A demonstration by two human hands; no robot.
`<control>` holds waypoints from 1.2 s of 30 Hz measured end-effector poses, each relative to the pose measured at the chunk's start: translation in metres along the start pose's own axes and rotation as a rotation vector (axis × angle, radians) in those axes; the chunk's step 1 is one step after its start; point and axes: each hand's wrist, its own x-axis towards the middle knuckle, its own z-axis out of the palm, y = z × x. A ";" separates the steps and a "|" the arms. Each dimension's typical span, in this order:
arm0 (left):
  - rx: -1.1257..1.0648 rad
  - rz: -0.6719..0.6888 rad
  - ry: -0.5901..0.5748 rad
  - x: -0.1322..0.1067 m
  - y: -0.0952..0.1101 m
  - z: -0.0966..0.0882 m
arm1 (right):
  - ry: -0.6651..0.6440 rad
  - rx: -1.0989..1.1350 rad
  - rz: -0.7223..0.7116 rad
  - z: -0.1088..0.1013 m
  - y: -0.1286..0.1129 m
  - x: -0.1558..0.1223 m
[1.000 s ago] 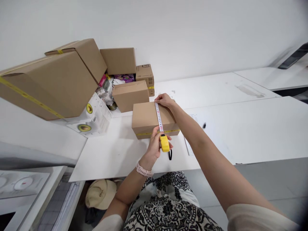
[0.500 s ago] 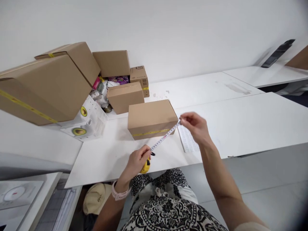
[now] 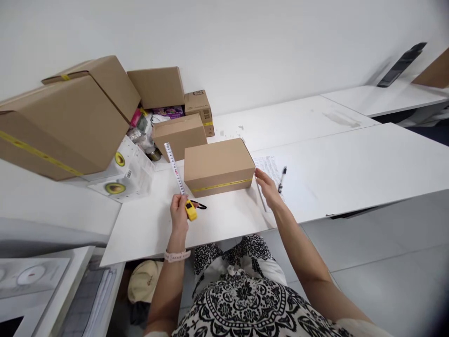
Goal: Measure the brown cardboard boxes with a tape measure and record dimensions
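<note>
Central box (image 3: 217, 161): matt cardboard, plastic-looking tape strip (image 3: 224, 184). Tape measure (image 3: 191, 211): smooth plastic case. Worktop (image 3: 329, 168): smooth. Sheet (image 3: 268, 164): paper. Cap (image 3: 143, 283): matt cloth.

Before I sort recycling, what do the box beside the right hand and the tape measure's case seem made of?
Box: apparently matte cardboard, by its brown faces and crisp edges. Case: probably smooth plastic, by its bright yellow, rounded look.

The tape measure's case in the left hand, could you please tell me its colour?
The case is yellow with a black patch, seen in the head view.
</note>
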 end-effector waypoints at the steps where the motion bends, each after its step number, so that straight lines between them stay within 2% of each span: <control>1: -0.003 -0.029 -0.040 0.008 0.003 -0.002 | -0.061 -0.007 0.007 0.003 0.004 0.000; 4: -0.005 -0.072 -0.144 0.019 0.021 -0.008 | -0.156 -0.059 -0.059 0.009 -0.005 -0.008; 10: -0.069 -0.048 -0.309 0.006 0.083 -0.016 | 0.016 -0.274 -0.194 -0.007 -0.066 -0.027; 14: -0.059 -0.076 -0.273 0.002 0.101 -0.010 | 0.077 -0.329 -0.178 -0.011 -0.074 -0.025; 18: -0.123 0.036 -0.157 -0.010 0.111 -0.003 | 0.097 -0.340 -0.132 -0.006 -0.067 -0.011; 20: -0.140 0.042 -0.181 -0.023 0.115 0.003 | 0.119 -0.389 -0.161 -0.002 -0.068 0.001; 21: -0.137 -0.002 -0.225 -0.030 0.115 0.007 | 0.123 -0.426 -0.178 0.001 -0.070 0.007; 25: -0.104 -0.329 -0.421 -0.048 0.104 0.033 | 0.142 -0.610 -0.217 0.012 -0.079 0.032; 27: -0.108 -0.438 -0.452 -0.047 0.095 0.048 | 0.173 -0.721 -0.288 0.016 -0.084 0.042; 30: -0.117 -0.482 -0.458 -0.037 0.087 0.067 | 0.182 -0.851 -0.489 0.024 -0.098 0.052; 33: -0.088 -0.472 -0.451 -0.023 0.086 0.082 | 0.040 -0.875 -0.640 0.040 -0.118 0.066; 36: -0.056 -0.462 -0.427 -0.015 0.085 0.096 | -0.161 -0.821 -0.682 0.063 -0.133 0.087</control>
